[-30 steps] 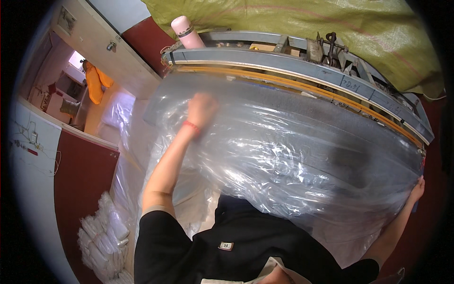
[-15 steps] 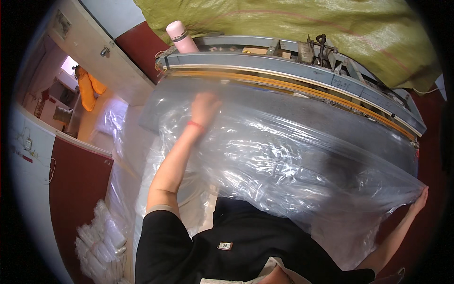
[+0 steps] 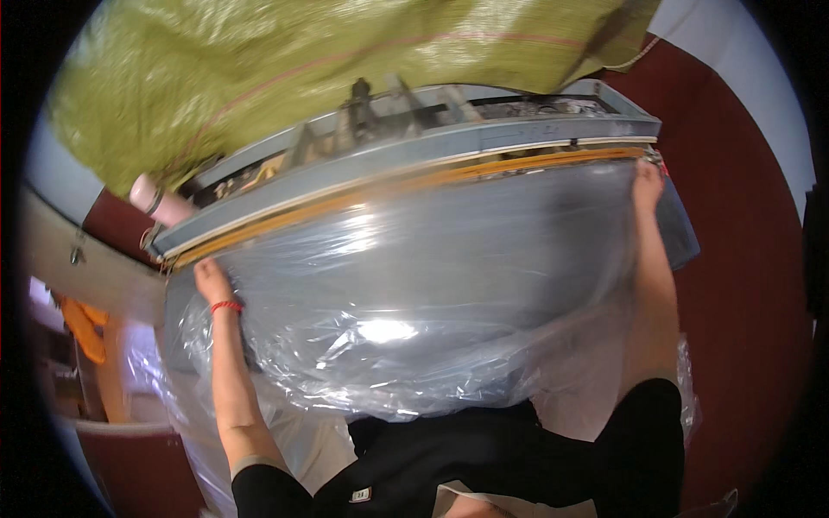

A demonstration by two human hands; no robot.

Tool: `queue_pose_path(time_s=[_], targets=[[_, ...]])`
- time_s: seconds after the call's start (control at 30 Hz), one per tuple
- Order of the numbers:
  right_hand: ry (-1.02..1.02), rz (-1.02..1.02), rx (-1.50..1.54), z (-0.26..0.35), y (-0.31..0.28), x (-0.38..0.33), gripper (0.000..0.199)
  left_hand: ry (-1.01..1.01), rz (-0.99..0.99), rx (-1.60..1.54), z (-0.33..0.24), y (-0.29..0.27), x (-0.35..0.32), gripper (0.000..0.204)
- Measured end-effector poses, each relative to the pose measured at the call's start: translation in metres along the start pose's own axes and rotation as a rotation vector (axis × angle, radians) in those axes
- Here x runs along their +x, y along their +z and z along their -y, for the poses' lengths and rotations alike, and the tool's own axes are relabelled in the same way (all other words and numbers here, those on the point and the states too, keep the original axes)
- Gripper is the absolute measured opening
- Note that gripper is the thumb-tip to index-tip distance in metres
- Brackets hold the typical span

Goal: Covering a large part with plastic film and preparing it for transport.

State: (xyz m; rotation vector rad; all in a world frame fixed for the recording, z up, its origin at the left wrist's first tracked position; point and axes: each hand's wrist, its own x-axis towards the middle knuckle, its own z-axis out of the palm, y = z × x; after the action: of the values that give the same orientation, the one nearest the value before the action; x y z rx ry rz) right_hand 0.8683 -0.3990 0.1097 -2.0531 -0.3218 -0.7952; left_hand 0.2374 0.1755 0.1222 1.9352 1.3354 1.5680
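Note:
A wide sheet of clear plastic film point(image 3: 393, 298) lies stretched across the grey worktop of a long bench machine point(image 3: 518, 129). My left hand point(image 3: 211, 281), a red cord on its wrist, is closed on the film's far left corner, close to the machine's orange strip point(image 3: 285, 220). At the far right corner, my right hand point(image 3: 648, 185) is closed on the film's edge beside the end of that strip. Between my hands the far edge runs along the strip. Toward my body the film sags in shiny folds.
A pink bottle point(image 3: 164, 203) leans at the machine's left end. Behind the machine hangs a yellow-green tarp point(image 3: 345, 52). More clear film point(image 3: 155, 371) trails down on the left, near a doorway with an orange item point(image 3: 82, 328). A dark red wall band point(image 3: 734, 285) stands on the right.
My right hand has risen from the lower right to the machine's far right end, bringing the film's edge along. My left hand has moved to the left corner. The view has turned.

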Motion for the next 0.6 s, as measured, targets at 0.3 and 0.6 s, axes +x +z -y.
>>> queue_pose_path(time_s=[0.3, 0.6], targets=[[0.217, -0.063, 0.375, 0.03, 0.044, 0.004, 0.019, -0.137, 0.008, -0.345, 0.038, 0.022, 0.037, 0.02], [0.45, -0.209, 0.395, 0.05, 0.031, 0.007, 0.014, -0.37, 0.064, -0.526, -0.017, 0.007, 0.026, 0.022]])
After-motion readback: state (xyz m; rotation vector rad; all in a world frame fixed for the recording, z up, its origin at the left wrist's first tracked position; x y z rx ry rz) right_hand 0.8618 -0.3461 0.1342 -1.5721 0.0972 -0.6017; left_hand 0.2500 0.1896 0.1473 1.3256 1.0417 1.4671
